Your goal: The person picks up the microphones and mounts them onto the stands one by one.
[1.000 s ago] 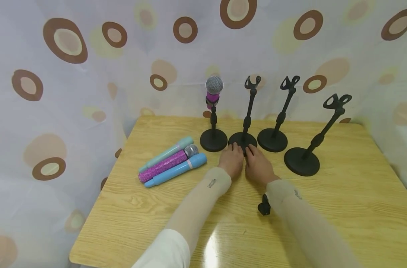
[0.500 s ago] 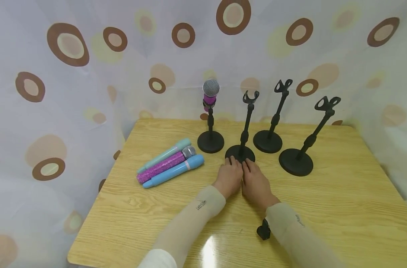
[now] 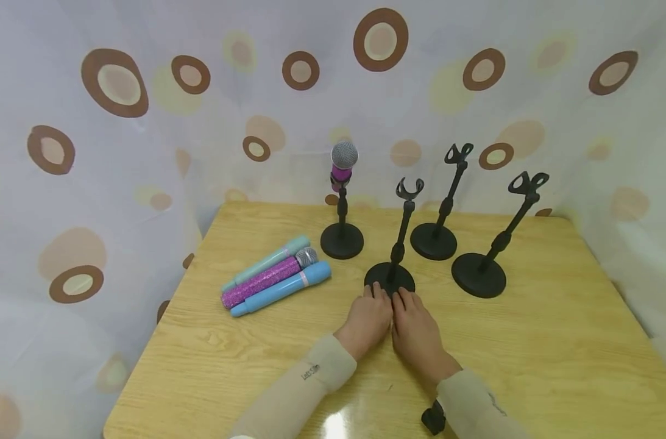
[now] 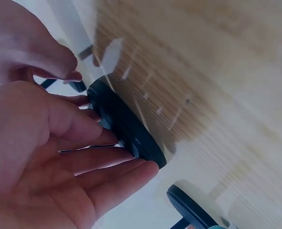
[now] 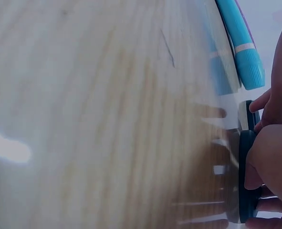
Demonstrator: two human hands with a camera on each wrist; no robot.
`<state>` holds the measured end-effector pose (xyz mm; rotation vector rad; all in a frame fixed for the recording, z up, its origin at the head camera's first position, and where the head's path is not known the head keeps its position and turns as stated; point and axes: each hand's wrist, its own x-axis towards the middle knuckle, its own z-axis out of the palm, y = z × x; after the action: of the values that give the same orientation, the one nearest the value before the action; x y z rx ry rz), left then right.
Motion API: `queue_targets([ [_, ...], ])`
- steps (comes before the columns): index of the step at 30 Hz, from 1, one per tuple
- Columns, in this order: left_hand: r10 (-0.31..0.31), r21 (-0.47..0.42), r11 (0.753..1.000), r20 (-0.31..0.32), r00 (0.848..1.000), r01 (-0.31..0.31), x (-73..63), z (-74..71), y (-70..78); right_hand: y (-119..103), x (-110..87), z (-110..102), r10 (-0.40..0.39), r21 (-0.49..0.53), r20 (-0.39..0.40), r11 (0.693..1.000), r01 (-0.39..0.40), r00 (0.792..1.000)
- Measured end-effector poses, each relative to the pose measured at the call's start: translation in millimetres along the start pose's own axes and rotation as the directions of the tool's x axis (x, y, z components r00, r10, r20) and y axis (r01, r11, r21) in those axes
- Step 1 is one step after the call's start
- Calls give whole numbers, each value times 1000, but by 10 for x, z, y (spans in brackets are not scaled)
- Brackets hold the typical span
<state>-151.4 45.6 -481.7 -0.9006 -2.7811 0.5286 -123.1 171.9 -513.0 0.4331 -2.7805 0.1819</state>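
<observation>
Both my hands are on the round base of a black microphone stand, whose clip on top is bare. The left hand grips the base's near edge on its left side, thumb and fingers at the rim in the left wrist view. Close beside it, the right hand holds the same edge; its thumb lies against the rim in the right wrist view. The stand's pole leans slightly right. Parts of the fingers are hidden behind the hands in the head view.
Behind to the left, another stand bears a purple microphone. Two stands with bare clips, one farther back and one to the right, stand nearby. Light-green, glittery purple and blue microphones lie left on the wooden table.
My hands have drawn the gripped stand toward me, out of line with the stands behind. The head view has shifted a little; the other stands and lying microphones have stayed put.
</observation>
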Motion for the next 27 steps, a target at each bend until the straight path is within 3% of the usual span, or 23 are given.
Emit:
queue_targets([
  [9, 11, 28, 1000, -134, 991, -7, -239, -68, 12, -84, -123, -86, -35, -11, -32, 999, 35, 999],
  [14, 15, 29, 1000, -175, 984, -10, -320, -97, 42, -88, -212, -172, -53, 3, -63, 999, 53, 997],
  [21, -9, 32, 999, -243, 970, 17, -409, -144, 101, -27, -213, -245, -15, 143, -45, 989, 22, 999],
  [24, -27, 34, 999, -229, 973, 36, -448, -163, 137, 18, -127, -248, 60, 254, -32, 966, -50, 998],
  [27, -17, 46, 999, -145, 989, 24, -533, -149, 200, 42, -101, -164, 122, 340, 27, 932, -124, 992],
])
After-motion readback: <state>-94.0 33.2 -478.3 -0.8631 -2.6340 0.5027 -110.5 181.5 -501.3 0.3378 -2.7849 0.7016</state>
